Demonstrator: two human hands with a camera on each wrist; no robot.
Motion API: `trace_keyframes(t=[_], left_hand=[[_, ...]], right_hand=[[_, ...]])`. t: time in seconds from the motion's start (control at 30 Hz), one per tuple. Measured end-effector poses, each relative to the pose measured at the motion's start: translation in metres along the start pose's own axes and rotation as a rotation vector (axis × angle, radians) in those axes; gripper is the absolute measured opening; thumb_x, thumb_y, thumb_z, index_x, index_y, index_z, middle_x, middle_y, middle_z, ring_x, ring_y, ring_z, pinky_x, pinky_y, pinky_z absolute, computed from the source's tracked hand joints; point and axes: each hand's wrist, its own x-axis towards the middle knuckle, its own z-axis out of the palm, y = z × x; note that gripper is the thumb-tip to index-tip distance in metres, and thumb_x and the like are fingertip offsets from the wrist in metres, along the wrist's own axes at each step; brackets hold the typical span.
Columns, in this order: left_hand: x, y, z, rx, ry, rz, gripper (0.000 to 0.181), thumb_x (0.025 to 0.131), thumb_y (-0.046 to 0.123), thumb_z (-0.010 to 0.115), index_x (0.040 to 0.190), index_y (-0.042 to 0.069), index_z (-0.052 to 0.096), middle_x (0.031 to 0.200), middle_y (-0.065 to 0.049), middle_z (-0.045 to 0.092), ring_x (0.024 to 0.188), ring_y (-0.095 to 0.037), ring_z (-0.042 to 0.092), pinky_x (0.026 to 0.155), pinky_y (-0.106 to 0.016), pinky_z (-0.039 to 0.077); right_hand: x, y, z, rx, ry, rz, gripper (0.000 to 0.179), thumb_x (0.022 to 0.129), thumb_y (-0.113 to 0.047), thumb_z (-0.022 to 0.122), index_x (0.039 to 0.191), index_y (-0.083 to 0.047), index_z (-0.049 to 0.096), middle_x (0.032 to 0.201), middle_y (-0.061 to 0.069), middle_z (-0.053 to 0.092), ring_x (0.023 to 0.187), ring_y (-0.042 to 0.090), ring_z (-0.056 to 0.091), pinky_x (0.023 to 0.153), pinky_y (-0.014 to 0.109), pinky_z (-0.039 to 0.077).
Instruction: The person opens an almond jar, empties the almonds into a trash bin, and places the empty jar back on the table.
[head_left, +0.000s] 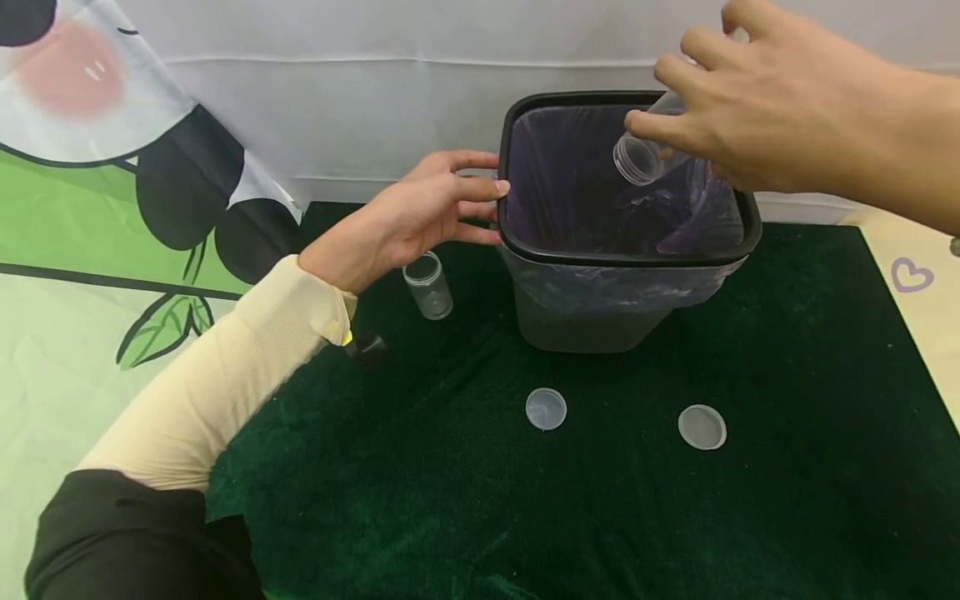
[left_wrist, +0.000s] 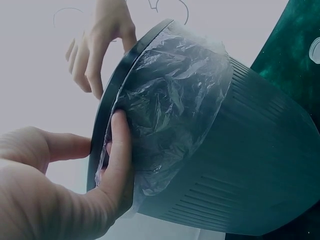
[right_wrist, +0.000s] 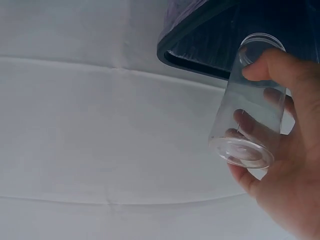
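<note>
My right hand (head_left: 780,108) grips a clear plastic jar (right_wrist: 250,115) above the trash bin. The jar tilts with its uncapped, threaded mouth (head_left: 637,160) pointing down into the bin; no contents show in it. My left hand (head_left: 420,212) rests against the left side of the trash bin (left_wrist: 240,145), its fairly straight fingers touching the black rim (head_left: 630,260) and the outer wall just below. A translucent bag (left_wrist: 165,95) lines the bin and folds over its edge. Another clear jar (head_left: 429,287), without a lid, stands on the cloth below my left wrist.
Two round translucent lids, one left (head_left: 546,409) and one right (head_left: 702,427), lie on the dark green cloth (head_left: 600,517) in front of the bin. White fabric (head_left: 360,100) hangs close behind. A printed cartoon cloth (head_left: 75,208) covers the left side.
</note>
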Motion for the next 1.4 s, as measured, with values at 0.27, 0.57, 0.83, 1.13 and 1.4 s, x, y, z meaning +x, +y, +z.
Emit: trace_keyframes(t=[0.27, 0.57, 0.83, 1.13, 1.4], left_hand=[[0.000, -0.003, 0.001, -0.010, 0.006, -0.003, 0.059, 0.097, 0.015, 0.060, 0.150, 0.017, 0.034, 0.132, -0.008, 0.053, 0.102, -0.022, 0.063, 0.095, -0.043, 0.055], [-0.001, -0.003, 0.004, -0.014, -0.004, 0.008, 0.060, 0.097, 0.015, 0.060, 0.150, 0.017, 0.033, 0.132, -0.009, 0.053, 0.102, -0.022, 0.063, 0.093, -0.042, 0.056], [0.000, -0.003, 0.003, -0.015, 0.005, 0.015, 0.059, 0.097, 0.014, 0.060, 0.150, 0.017, 0.034, 0.134, -0.010, 0.052, 0.103, -0.023, 0.063, 0.095, -0.043, 0.056], [0.005, -0.003, 0.005, 0.008, -0.023, 0.017, 0.059, 0.098, 0.016, 0.058, 0.151, 0.016, 0.032, 0.137, -0.009, 0.051, 0.107, -0.023, 0.063, 0.100, -0.046, 0.052], [0.003, -0.002, 0.003, 0.003, -0.011, 0.015, 0.059, 0.098, 0.016, 0.059, 0.151, 0.016, 0.034, 0.136, -0.009, 0.053, 0.107, -0.023, 0.063, 0.102, -0.047, 0.051]], right_hand=[[-0.005, 0.001, -0.003, -0.069, -0.023, -0.001, 0.103, 0.051, -0.004, 0.096, 0.141, -0.014, 0.047, 0.138, 0.034, 0.043, 0.126, 0.052, 0.040, 0.116, 0.065, 0.022], [-0.010, -0.009, 0.000, -0.143, -0.014, -0.126, 0.114, 0.039, -0.011, 0.101, 0.140, -0.014, 0.049, 0.135, 0.032, 0.044, 0.123, 0.049, 0.040, 0.112, 0.063, 0.027], [-0.014, -0.006, 0.001, -0.142, 0.025, -0.113, 0.112, 0.041, -0.006, 0.100, 0.140, -0.014, 0.048, 0.136, 0.033, 0.043, 0.127, 0.049, 0.037, 0.114, 0.064, 0.025], [-0.027, -0.002, 0.006, -0.228, 0.003, -0.191, 0.122, 0.032, -0.012, 0.102, 0.140, -0.014, 0.045, 0.141, 0.032, 0.038, 0.131, 0.047, 0.033, 0.113, 0.062, 0.025], [-0.033, -0.001, 0.009, -0.172, 0.031, -0.144, 0.125, 0.034, -0.006, 0.101, 0.144, -0.006, 0.041, 0.138, 0.032, 0.040, 0.128, 0.046, 0.037, 0.111, 0.062, 0.029]])
